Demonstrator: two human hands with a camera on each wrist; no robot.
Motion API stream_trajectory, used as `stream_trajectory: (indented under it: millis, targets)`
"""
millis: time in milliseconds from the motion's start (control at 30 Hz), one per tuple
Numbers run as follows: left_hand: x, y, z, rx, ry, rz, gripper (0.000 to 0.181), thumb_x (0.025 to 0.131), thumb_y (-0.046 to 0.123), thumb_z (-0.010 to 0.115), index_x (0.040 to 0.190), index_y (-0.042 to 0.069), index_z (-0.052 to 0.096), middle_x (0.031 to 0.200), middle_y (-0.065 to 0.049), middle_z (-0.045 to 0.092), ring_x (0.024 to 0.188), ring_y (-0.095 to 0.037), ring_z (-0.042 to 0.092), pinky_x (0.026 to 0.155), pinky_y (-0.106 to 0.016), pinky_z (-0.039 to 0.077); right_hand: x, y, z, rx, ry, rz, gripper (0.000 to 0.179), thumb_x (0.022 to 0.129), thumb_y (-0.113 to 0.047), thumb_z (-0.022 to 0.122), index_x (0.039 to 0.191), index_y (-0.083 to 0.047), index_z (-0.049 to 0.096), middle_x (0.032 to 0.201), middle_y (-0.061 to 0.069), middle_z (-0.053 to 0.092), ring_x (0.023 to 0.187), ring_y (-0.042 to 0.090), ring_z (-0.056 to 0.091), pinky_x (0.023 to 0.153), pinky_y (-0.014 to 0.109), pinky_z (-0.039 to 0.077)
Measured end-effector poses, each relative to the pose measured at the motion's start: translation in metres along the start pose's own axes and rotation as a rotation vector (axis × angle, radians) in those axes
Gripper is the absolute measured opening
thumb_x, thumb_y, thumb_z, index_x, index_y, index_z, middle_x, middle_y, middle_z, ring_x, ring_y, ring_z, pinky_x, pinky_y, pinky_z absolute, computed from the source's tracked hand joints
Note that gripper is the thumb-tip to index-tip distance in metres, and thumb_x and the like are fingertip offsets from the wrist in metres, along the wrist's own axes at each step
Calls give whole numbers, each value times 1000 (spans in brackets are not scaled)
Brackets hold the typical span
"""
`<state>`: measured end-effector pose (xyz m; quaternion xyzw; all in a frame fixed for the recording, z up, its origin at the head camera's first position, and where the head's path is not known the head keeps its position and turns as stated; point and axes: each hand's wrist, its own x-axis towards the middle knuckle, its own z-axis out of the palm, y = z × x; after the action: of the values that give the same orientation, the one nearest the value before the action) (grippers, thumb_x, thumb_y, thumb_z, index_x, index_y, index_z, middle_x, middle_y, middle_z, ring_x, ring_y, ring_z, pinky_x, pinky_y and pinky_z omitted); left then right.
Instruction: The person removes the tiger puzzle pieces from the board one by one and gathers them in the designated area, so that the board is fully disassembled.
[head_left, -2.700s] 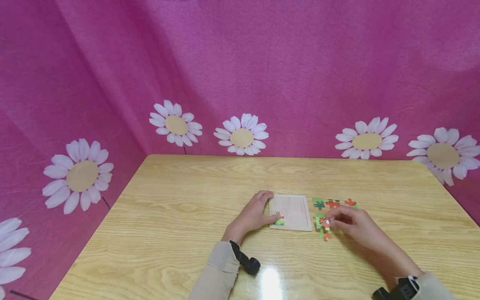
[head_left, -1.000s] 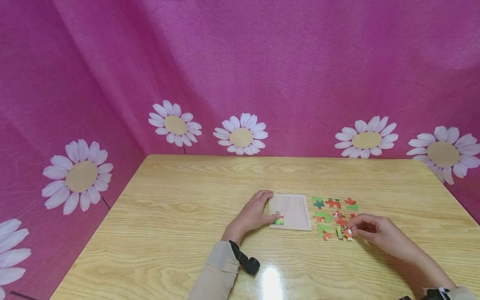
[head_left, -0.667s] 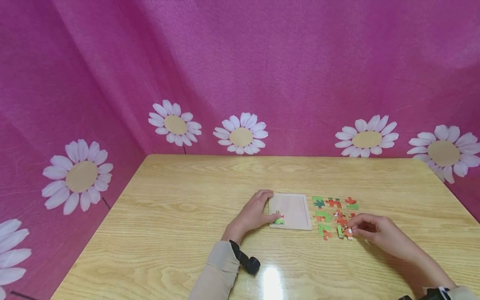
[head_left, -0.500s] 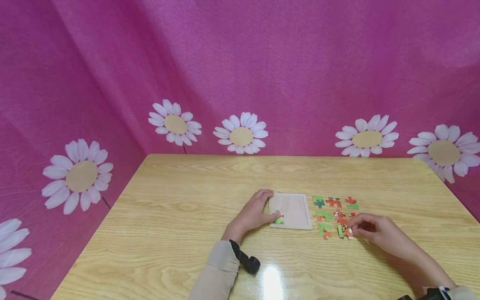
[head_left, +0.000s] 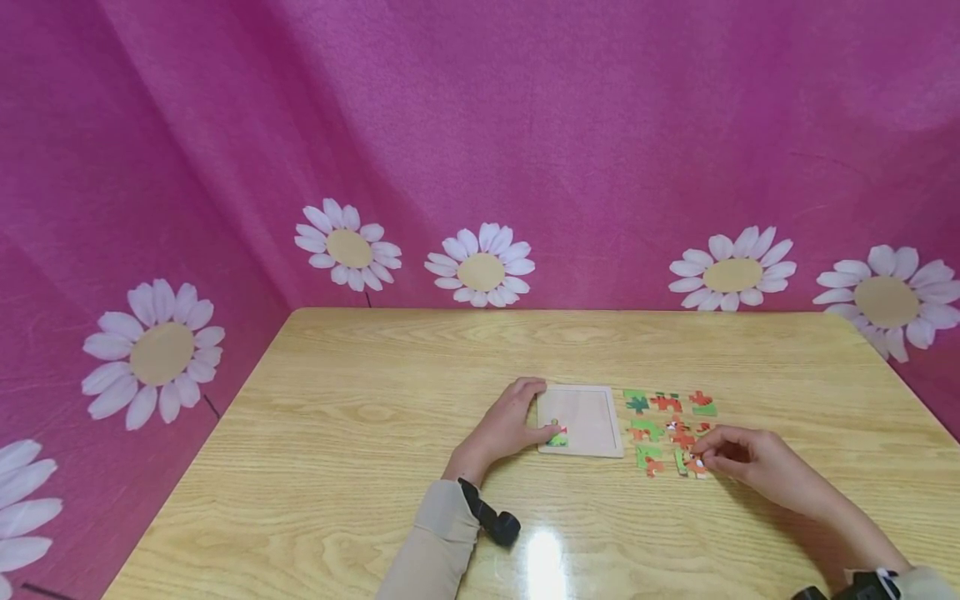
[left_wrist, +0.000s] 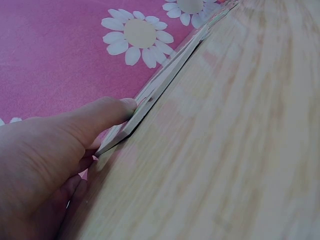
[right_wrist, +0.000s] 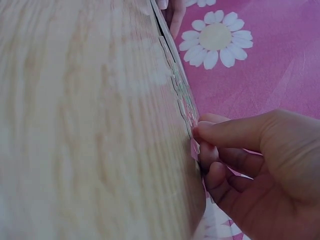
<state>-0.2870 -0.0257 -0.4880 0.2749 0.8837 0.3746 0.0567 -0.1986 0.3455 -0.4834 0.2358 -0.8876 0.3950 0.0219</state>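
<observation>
A shallow square wooden puzzle tray [head_left: 588,417] lies on the table in the head view. One green and red piece [head_left: 558,439] sits in its near left corner. My left hand [head_left: 506,425] holds the tray's left side, thumb over that piece and fingers along the outer edge. To the right of the tray, my right hand [head_left: 757,462] pinches a green and orange puzzle piece [head_left: 693,465] at the near right of the loose pieces. The right wrist view has the thumb and curled fingers [right_wrist: 217,132] at the table surface; the fingertips partly hide the piece.
Several loose puzzle pieces [head_left: 666,403] lie in rough rows between the tray and my right hand. The wooden table [head_left: 337,433] extends to a pink curtain [head_left: 600,150] with daisies at the back and left.
Since the earliest frame, my right hand has moved right with the pinched piece, from beside the tray to the near right of the loose pieces. The left hand has stayed on the tray.
</observation>
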Motion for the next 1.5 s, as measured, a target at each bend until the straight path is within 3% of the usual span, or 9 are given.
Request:
stream_trajectory:
  millis: [367,567,867,1133,1500]
  targets:
    - [0,2,0,-12,-3,-7,67,98,19,84,151,-7,54,159,-19,50,151,-34,45,127,-40,34,4,-7,3,-20,37,61,19,93,16,75,103,0,77,97,-6,73,80,1,55,58,22,49]
    - [-1,1,0,-16,-3,-11,67,98,19,84,152,-7,55,159,-18,50,150,-34,45,127,-40,35,16,-19,15,-2,54,40,18,95,15,74,99,-3,77,94,-5,71,75,2,54,55,23,49]
    - [-1,1,-2,-17,-9,-10,67,98,19,84,152,-6,54,160,-18,49,150,-33,45,127,-40,35,44,-40,37,92,-16,-31,14,100,10,72,102,-3,77,96,1,73,74,2,54,55,23,50]
    - [-1,1,0,-19,-23,-29,69,98,19,83,155,-6,53,162,-16,48,152,-32,44,128,-38,34,62,-58,48,81,-70,35,9,100,2,76,103,-7,78,98,-4,72,83,5,58,70,23,54]
    - [1,0,-2,3,-14,1,56,105,13,70,154,-7,53,160,-18,50,152,-32,43,129,-38,32,79,-66,59,59,-93,37,6,101,-3,77,103,-9,78,96,-7,71,85,7,58,73,24,55]
